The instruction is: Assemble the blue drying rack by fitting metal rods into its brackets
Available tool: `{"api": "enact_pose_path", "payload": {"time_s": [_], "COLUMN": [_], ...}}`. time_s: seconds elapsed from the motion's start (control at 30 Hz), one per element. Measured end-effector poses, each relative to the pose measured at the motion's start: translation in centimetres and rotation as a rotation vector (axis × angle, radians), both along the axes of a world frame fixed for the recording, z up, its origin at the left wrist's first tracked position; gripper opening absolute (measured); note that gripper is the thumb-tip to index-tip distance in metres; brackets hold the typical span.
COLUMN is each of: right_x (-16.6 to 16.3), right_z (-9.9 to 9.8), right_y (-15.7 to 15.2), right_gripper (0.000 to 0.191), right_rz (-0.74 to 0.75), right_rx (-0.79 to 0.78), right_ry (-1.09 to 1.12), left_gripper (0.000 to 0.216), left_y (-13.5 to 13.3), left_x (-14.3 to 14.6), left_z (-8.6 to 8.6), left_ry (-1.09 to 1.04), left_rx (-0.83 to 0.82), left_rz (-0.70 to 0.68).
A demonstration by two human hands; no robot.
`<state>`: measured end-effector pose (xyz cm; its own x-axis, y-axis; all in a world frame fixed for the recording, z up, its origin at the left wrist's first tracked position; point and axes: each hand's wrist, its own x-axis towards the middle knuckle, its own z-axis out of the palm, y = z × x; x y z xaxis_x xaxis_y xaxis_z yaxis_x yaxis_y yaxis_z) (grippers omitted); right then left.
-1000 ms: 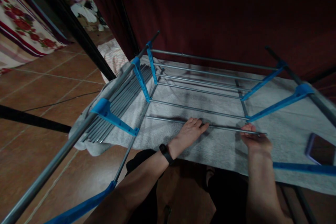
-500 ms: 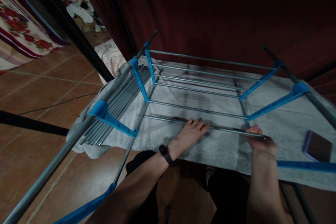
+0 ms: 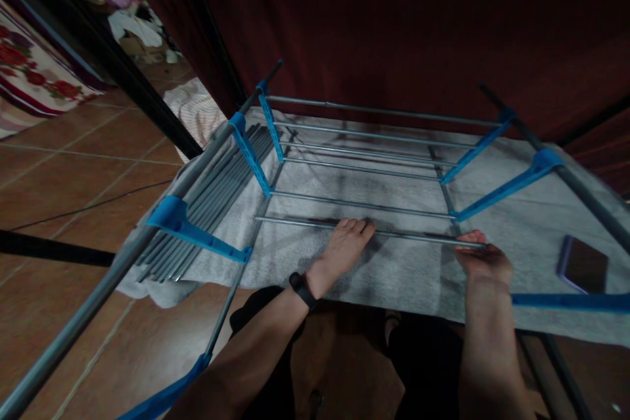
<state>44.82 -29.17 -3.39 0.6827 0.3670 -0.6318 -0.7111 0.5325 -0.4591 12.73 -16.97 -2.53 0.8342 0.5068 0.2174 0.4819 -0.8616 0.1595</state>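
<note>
A thin grey metal rod [image 3: 413, 235] lies crosswise near the front of the rack frame, its left end by the frame's left lower tube. My left hand [image 3: 347, 246], wearing a black wristband, is wrapped over the rod's middle. Near the rod's right end, my right hand [image 3: 485, 261] grips it with the thumb and fingers closed. Several similar rods join the left and right sides, held by blue plastic brackets [image 3: 251, 156] and blue arms on the right [image 3: 506, 187]. One blue bracket [image 3: 201, 233] on the left side, nearest the held rod, carries no crossbar that I can see.
A bundle of loose grey rods [image 3: 211, 197] lies at the left on the grey cloth [image 3: 394, 275]. A phone [image 3: 583, 264] rests at the right. Behind hangs a dark red curtain [image 3: 369, 26]. Black poles [image 3: 142, 85] stand at the left over the tiled floor [image 3: 73, 210].
The whole view has shifted slightly, so things appear a little farther left. Both hands keep hold of the rod, with little visible movement relative to the frame.
</note>
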Motion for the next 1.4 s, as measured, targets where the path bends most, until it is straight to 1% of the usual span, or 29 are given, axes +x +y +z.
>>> {"api": "enact_pose_path", "payload": {"time_s": [0.1, 0.17, 0.27, 0.43, 0.57, 0.73, 0.8, 0.87, 0.93, 1.03, 1.13, 1.4], "right_x": [-0.1, -0.3, -0.6, -0.7, -1.0, -1.3, -1.5, -1.8, -2.1, -2.4, -2.6, -3.1], "right_z": [-0.2, -0.2, -0.2, -0.2, -0.1, -0.2, -0.1, 0.1, 0.4, 0.7, 0.9, 1.2], "right_y": [0.2, 0.4, 0.7, 1.1, 1.4, 1.3, 1.3, 1.3, 1.4, 1.6, 1.7, 1.8], "right_gripper": [0.022, 0.02, 0.017, 0.016, 0.019, 0.014, 0.016, 0.019, 0.019, 0.017, 0.019, 0.014], "right_rz": [0.052, 0.061, 0.05, 0.123, 0.11, 0.087, 0.067, 0.061, 0.074, 0.089, 0.093, 0.137], "right_rx": [0.001, -0.011, -0.047, -0.11, -0.136, -0.085, -0.068, -0.084, -0.096, -0.068, -0.05, -0.041], "right_ry": [-0.039, -0.039, -0.01, -0.062, -0.041, -0.116, -0.11, -0.086, -0.079, -0.098, -0.104, -0.136], "left_gripper": [0.031, 0.028, 0.026, 0.027, 0.028, 0.027, 0.027, 0.026, 0.023, 0.018, 0.018, 0.023], "left_y": [0.3, 0.5, 0.8, 1.4, 1.8, 1.9, 2.0, 2.1, 2.2, 2.3, 2.4, 2.8], "left_x": [0.1, 0.0, -0.2, -0.4, -0.5, -0.4, -0.4, -0.4, -0.4, -0.3, -0.3, -0.4], "left_z": [-0.2, -0.2, 0.0, 0.1, -0.1, -0.4, -0.5, -0.3, -0.1, 0.4, 0.7, 0.5], "left_ry": [-0.02, -0.03, -0.031, -0.017, -0.023, -0.048, -0.067, -0.077, -0.07, -0.046, -0.034, -0.035], "left_rx": [0.01, 0.015, 0.025, 0.032, 0.03, 0.014, 0.011, 0.004, -0.003, -0.003, 0.001, -0.026], "left_rz": [0.044, 0.061, 0.055, 0.048, 0.073, 0.074, 0.079, 0.095, 0.125, 0.157, 0.149, 0.136]}}
